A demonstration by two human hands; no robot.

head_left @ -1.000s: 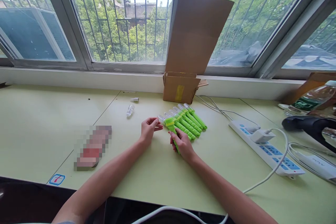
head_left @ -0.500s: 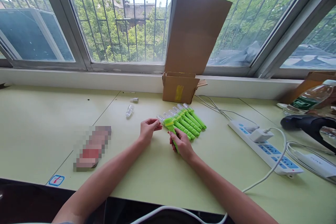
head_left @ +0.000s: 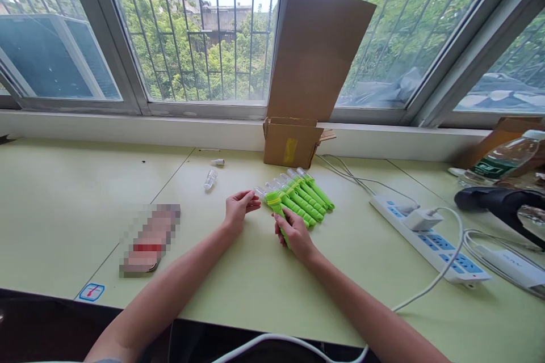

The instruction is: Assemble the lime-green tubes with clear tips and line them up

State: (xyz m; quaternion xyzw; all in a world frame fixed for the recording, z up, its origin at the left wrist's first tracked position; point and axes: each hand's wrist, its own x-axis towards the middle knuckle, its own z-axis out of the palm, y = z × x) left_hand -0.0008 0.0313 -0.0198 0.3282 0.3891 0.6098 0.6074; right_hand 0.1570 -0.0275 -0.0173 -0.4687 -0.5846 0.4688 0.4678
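My right hand [head_left: 296, 233] is closed around a bright green tube [head_left: 275, 199] with a ribbed, yellowish-green upper end. To its left is my left hand [head_left: 239, 209], thumb and fingers pressed together; whether anything small is between them I cannot make out. A clear tip lies just beyond its fingertips. Beside my right hand, several green tubes [head_left: 303, 204] with spiral seams and clear plastic ends lie side by side in a slanted row. Farther back on the left are a clear plastic piece [head_left: 210, 180] and a small white, nozzle-like piece [head_left: 218, 162].
Behind the tubes stands a cardboard box [head_left: 292, 144] with a tall flap against the window. A power strip [head_left: 430, 244] with plugs and cables lies right, near a plastic bottle [head_left: 504, 159] and black object [head_left: 502, 204]. A pixelated object [head_left: 151, 238] lies left on the table [head_left: 63, 210].
My left hand has shifted slightly left, away from the ribbed end of the green tube. My right hand and the row of tubes stay in place.
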